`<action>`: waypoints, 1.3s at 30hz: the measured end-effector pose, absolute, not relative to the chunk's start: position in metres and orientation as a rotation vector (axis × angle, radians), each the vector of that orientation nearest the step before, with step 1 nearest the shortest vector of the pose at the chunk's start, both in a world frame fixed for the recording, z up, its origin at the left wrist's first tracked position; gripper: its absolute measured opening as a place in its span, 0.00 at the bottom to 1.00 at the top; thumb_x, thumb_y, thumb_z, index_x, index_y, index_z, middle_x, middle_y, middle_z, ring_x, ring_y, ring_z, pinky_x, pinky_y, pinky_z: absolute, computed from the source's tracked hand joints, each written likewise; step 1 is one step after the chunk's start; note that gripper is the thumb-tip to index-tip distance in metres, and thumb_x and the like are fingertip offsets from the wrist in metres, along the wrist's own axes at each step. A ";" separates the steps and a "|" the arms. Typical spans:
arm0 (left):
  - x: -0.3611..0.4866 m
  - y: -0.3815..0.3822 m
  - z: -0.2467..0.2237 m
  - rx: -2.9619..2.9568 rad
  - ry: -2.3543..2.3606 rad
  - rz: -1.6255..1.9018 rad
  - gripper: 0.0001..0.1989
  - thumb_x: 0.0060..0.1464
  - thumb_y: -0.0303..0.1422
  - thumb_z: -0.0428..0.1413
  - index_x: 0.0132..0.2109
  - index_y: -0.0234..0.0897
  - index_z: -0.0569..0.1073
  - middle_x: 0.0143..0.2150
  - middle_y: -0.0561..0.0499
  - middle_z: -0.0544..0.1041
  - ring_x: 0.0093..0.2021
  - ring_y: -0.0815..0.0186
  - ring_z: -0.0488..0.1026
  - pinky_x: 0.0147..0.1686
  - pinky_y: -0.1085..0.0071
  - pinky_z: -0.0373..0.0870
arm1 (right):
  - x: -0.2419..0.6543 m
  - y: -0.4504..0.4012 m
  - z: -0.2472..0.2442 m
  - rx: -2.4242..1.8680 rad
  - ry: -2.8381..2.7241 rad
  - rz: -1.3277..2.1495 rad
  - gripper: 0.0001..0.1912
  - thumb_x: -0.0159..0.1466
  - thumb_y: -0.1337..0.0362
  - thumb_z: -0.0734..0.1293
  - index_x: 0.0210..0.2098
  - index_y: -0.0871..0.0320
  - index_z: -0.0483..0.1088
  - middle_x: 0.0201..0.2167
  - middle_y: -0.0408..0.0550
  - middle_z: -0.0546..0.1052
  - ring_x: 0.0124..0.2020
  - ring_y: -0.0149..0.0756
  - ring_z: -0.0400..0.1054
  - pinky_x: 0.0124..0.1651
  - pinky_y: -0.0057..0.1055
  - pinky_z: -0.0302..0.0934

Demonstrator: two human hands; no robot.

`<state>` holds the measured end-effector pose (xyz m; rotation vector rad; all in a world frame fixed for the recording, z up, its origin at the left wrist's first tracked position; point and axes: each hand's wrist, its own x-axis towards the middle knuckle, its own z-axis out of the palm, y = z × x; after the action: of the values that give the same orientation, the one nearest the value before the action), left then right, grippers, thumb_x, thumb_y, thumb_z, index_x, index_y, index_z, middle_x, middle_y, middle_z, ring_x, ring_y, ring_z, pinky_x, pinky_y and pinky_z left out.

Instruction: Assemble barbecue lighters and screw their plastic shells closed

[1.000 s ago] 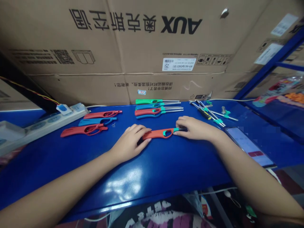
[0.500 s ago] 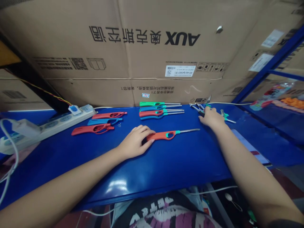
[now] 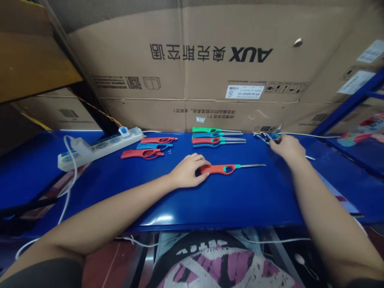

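Observation:
My left hand (image 3: 191, 171) grips the handle end of a red lighter (image 3: 220, 169) that lies on the blue table, its metal tube pointing right. My right hand (image 3: 288, 149) is at the back right, fingers closed at some small metal and dark parts (image 3: 265, 138); what it holds is too small to name. Behind the red lighter lies a stack of lighters with green, blue and red handles (image 3: 207, 141). Left of it are red and blue handles without tubes (image 3: 143, 153), beside tiny clear pieces (image 3: 169, 151).
A white power strip (image 3: 102, 149) with plugs and cables runs along the left. Cardboard (image 3: 210, 76) stands behind the table (image 3: 234, 204). At the right are a flat screen-like object (image 3: 345, 200), a metal tube partly behind my right hand, and a blue shelf frame.
The view has shifted, so the scene sits further right. My right hand has turned and now covers the teal parts it was among. My left hand keeps its grip on the red lighter.

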<state>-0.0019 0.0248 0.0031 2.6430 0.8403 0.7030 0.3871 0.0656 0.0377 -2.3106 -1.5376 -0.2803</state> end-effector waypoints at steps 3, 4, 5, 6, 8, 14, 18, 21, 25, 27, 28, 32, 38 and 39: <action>-0.002 0.024 0.004 2.641 0.845 0.699 0.16 0.59 0.36 0.57 0.53 0.36 0.76 0.48 0.45 0.78 0.48 0.56 0.73 0.51 0.58 0.68 | 0.380 0.060 0.044 -2.211 -1.430 -0.356 0.12 0.60 0.57 0.66 0.33 0.60 0.75 0.37 0.64 0.78 0.41 0.56 0.73 0.40 0.45 0.65; -0.002 0.024 0.003 2.640 0.846 0.699 0.16 0.59 0.36 0.57 0.53 0.37 0.76 0.48 0.45 0.78 0.48 0.56 0.73 0.52 0.58 0.68 | 0.378 0.060 0.045 -2.159 -1.413 -0.387 0.11 0.60 0.58 0.66 0.34 0.59 0.75 0.39 0.63 0.77 0.42 0.53 0.72 0.42 0.44 0.65; -0.003 0.024 0.003 2.640 0.846 0.698 0.16 0.59 0.36 0.57 0.53 0.37 0.76 0.48 0.45 0.78 0.48 0.56 0.74 0.51 0.58 0.68 | 0.377 0.060 0.045 -2.108 -1.400 -0.417 0.10 0.59 0.59 0.67 0.35 0.59 0.74 0.39 0.61 0.77 0.43 0.51 0.72 0.45 0.42 0.65; -0.003 0.025 0.003 2.640 0.845 0.696 0.16 0.59 0.36 0.58 0.52 0.37 0.76 0.48 0.46 0.78 0.48 0.56 0.74 0.51 0.59 0.69 | 0.375 0.061 0.046 -2.066 -1.392 -0.445 0.09 0.59 0.60 0.66 0.34 0.58 0.73 0.39 0.59 0.77 0.44 0.48 0.71 0.47 0.40 0.65; -0.003 0.025 0.003 2.637 0.841 0.697 0.15 0.59 0.35 0.57 0.52 0.37 0.76 0.47 0.46 0.78 0.47 0.56 0.74 0.50 0.59 0.69 | 0.371 0.063 0.044 -1.955 -1.369 -0.493 0.07 0.59 0.60 0.66 0.31 0.57 0.71 0.35 0.55 0.75 0.41 0.45 0.71 0.47 0.38 0.65; -0.001 0.025 0.003 2.630 0.786 0.710 0.15 0.59 0.34 0.57 0.52 0.37 0.76 0.47 0.46 0.78 0.47 0.58 0.74 0.51 0.59 0.69 | 0.330 0.051 0.038 -1.438 -1.391 -0.454 0.14 0.63 0.52 0.63 0.29 0.55 0.68 0.30 0.50 0.72 0.35 0.42 0.69 0.43 0.38 0.65; 0.000 0.022 0.004 2.668 0.753 0.682 0.16 0.60 0.35 0.56 0.53 0.37 0.75 0.48 0.45 0.77 0.47 0.57 0.74 0.51 0.59 0.69 | 0.287 0.035 0.036 -1.413 -1.569 -0.093 0.19 0.68 0.47 0.60 0.31 0.54 0.69 0.29 0.47 0.73 0.32 0.39 0.68 0.40 0.35 0.64; 0.001 0.019 0.005 2.704 0.718 0.657 0.16 0.61 0.36 0.55 0.54 0.37 0.75 0.48 0.45 0.78 0.47 0.57 0.74 0.50 0.60 0.69 | 0.260 0.032 0.037 -1.345 -1.682 0.104 0.20 0.67 0.44 0.62 0.34 0.54 0.70 0.24 0.42 0.72 0.25 0.34 0.64 0.32 0.31 0.60; 0.002 0.018 0.003 2.734 0.659 0.649 0.17 0.61 0.38 0.56 0.54 0.36 0.76 0.46 0.44 0.78 0.46 0.58 0.75 0.51 0.62 0.70 | 0.228 0.036 0.040 -1.131 -1.884 0.423 0.15 0.65 0.48 0.67 0.39 0.53 0.71 0.29 0.43 0.77 0.28 0.35 0.68 0.33 0.31 0.62; 0.002 0.019 0.001 2.741 0.653 0.649 0.17 0.61 0.39 0.56 0.54 0.36 0.76 0.47 0.44 0.79 0.47 0.57 0.76 0.52 0.61 0.70 | 0.211 0.037 0.041 -1.019 -1.973 0.485 0.13 0.66 0.51 0.67 0.40 0.54 0.72 0.36 0.46 0.80 0.37 0.39 0.73 0.41 0.34 0.66; 0.002 0.019 0.001 2.739 0.650 0.656 0.17 0.61 0.39 0.56 0.54 0.36 0.76 0.49 0.43 0.79 0.49 0.57 0.76 0.54 0.60 0.70 | 0.203 0.038 0.041 -0.970 -2.003 0.487 0.12 0.66 0.53 0.67 0.41 0.54 0.73 0.39 0.47 0.81 0.41 0.40 0.74 0.46 0.36 0.66; 0.001 0.020 0.000 2.729 0.608 0.706 0.19 0.61 0.37 0.57 0.57 0.38 0.76 0.57 0.44 0.78 0.57 0.54 0.74 0.60 0.58 0.68 | 0.175 0.043 0.037 -0.890 -2.065 0.500 0.11 0.67 0.56 0.67 0.43 0.55 0.75 0.44 0.50 0.81 0.48 0.43 0.75 0.54 0.41 0.66; -0.001 0.021 -0.001 2.717 0.584 0.727 0.21 0.59 0.38 0.58 0.57 0.37 0.76 0.59 0.41 0.77 0.58 0.53 0.74 0.61 0.57 0.69 | 0.154 0.059 0.029 -0.816 -2.126 0.501 0.09 0.68 0.58 0.66 0.45 0.54 0.74 0.46 0.50 0.80 0.50 0.43 0.73 0.57 0.43 0.65; -0.001 0.021 -0.001 2.705 0.581 0.732 0.21 0.59 0.37 0.58 0.58 0.37 0.76 0.59 0.42 0.77 0.58 0.53 0.74 0.61 0.57 0.68 | 0.152 0.060 0.028 -0.816 -2.124 0.506 0.09 0.68 0.58 0.66 0.45 0.54 0.74 0.47 0.50 0.79 0.50 0.43 0.73 0.56 0.44 0.65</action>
<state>-0.0014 0.0214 -0.0012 2.7051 0.5811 0.7323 0.1524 0.0604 0.0282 -0.8161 -2.1243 0.5061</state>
